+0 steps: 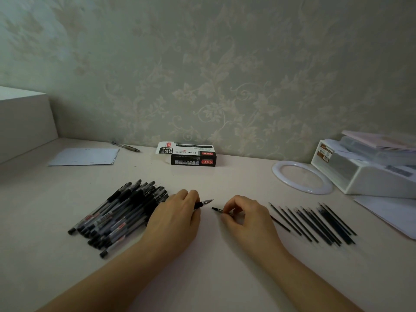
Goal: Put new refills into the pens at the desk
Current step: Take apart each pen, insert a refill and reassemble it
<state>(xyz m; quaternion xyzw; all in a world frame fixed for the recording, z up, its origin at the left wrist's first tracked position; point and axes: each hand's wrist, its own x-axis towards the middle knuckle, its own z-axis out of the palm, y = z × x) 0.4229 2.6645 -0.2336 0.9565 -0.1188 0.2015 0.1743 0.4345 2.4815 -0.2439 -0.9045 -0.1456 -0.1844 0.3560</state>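
Left hand (174, 216): fingers curled round a black gel pen (203, 203), knuckles up, resting low over the surface (202, 266); only the grip end and the metal tip poke out past the fingers
Pen axis: runs left to right, tip aimed right and slightly away from the person, toward the other hand
Right hand (244, 216): thumb and forefinger pinch a thin dark refill (218, 209) near its front end; the remaining fingers are loosely curled
Refill axis: roughly left to right, its free end pointing left; its tail seems to pass under the hand and reappear lower right, though I cannot tell whether that stub belongs to the same refill
Key relation: pen tip and refill end face each other, near but apart, the refill end a little lower in view than the tip; the 2 axes are close to parallel, not yet in line
Judged step: pen tip section and refill look ready to be brought together; which part must open first is not visible
Pens waiting: heap of capped black pens (117, 217) just beside the left hand
Refills waiting: fanned row of spare refills (315, 224) right of the right hand, nearer that hand
Nearer hand: each hand already grips its own piece
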